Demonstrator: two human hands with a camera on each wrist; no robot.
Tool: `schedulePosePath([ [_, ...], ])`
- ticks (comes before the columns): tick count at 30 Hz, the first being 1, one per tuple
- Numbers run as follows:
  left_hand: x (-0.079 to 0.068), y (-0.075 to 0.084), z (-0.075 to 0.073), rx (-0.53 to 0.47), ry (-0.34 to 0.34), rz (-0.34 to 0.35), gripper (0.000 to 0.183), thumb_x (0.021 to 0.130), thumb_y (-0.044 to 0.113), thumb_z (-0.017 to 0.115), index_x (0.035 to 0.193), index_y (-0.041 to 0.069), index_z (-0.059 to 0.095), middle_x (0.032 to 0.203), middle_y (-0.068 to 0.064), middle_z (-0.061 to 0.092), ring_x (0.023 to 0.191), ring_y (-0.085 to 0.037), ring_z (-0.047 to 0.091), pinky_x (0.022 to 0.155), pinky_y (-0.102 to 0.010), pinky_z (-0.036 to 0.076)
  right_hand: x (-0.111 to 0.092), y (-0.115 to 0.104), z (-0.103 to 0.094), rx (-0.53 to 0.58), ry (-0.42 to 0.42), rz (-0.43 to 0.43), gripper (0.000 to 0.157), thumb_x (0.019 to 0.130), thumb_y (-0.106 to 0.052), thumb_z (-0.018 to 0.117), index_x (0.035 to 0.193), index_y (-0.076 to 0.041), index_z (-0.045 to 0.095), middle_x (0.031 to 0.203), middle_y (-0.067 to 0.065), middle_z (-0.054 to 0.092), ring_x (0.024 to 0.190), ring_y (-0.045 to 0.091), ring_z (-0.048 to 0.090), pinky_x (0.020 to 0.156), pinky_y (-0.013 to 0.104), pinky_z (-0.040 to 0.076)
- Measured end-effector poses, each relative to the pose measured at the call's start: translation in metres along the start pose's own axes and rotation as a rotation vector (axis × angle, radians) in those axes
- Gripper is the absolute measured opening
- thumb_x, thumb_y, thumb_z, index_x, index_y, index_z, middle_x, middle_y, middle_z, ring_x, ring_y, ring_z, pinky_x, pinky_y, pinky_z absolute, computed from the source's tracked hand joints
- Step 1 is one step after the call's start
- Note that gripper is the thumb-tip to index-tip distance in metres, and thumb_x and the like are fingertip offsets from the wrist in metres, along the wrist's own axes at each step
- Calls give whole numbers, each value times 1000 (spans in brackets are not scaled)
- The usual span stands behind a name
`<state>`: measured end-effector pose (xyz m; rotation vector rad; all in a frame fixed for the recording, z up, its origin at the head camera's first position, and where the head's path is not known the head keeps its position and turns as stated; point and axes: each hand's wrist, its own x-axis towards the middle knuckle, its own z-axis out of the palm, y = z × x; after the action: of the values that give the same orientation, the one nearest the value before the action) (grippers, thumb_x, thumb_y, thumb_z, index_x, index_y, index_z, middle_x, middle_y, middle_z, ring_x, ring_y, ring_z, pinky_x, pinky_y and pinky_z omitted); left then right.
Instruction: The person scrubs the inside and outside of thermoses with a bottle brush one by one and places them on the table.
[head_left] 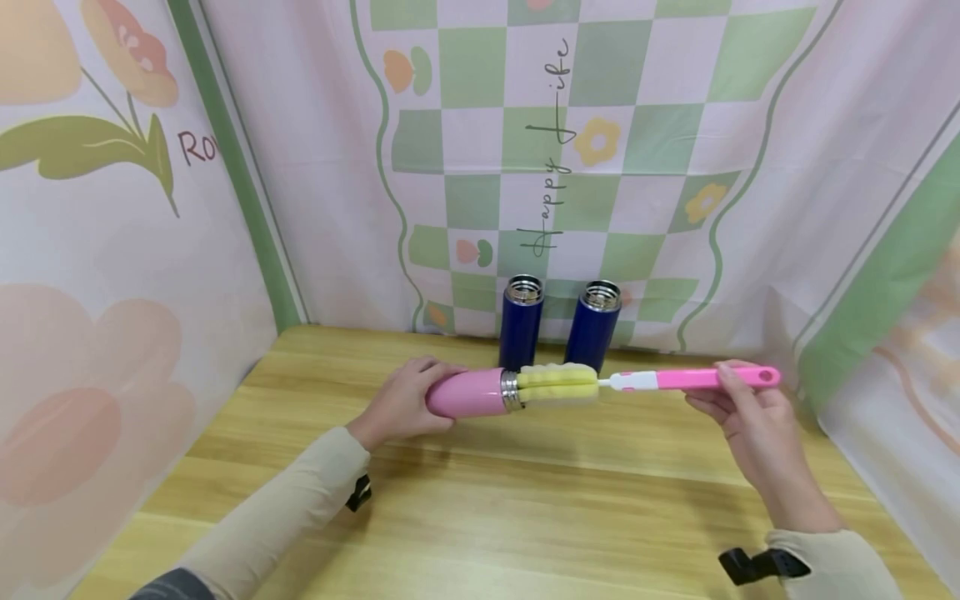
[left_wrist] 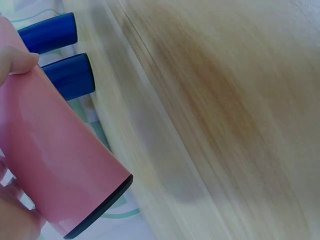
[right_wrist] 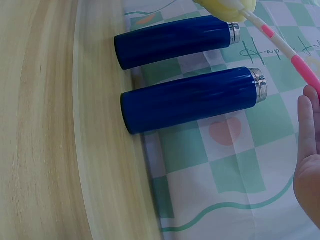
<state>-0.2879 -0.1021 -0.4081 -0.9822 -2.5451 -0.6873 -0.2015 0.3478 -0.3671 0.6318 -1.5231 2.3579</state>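
Note:
In the head view my left hand grips a pink thermos bottle round its body, tipped on its side with its metal mouth facing right. A bottle brush with a yellow and white sponge head lies in line with that mouth, the head's tip right at the rim. My right hand pinches the brush's pink handle near its end. In the left wrist view the thermos's dark base points down and right, over the table. The right wrist view shows the brush's white and pink shaft.
Two dark blue thermos bottles stand upright without lids at the back of the wooden table. Right behind them hangs a checkered curtain, and printed cloth closes off the left side.

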Motion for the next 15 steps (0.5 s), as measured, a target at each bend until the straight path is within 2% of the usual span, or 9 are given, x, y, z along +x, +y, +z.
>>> schedulePosePath([
  [15,-1,1,0,-14,37,24,71,67,32,90,133,23,65,116,0,63,107,-20,55,90,-47,46,5,6,5,48,-106,-13,21,106,6,35,112,11,55,106,23,68,98,28,71,86,38,51],
])
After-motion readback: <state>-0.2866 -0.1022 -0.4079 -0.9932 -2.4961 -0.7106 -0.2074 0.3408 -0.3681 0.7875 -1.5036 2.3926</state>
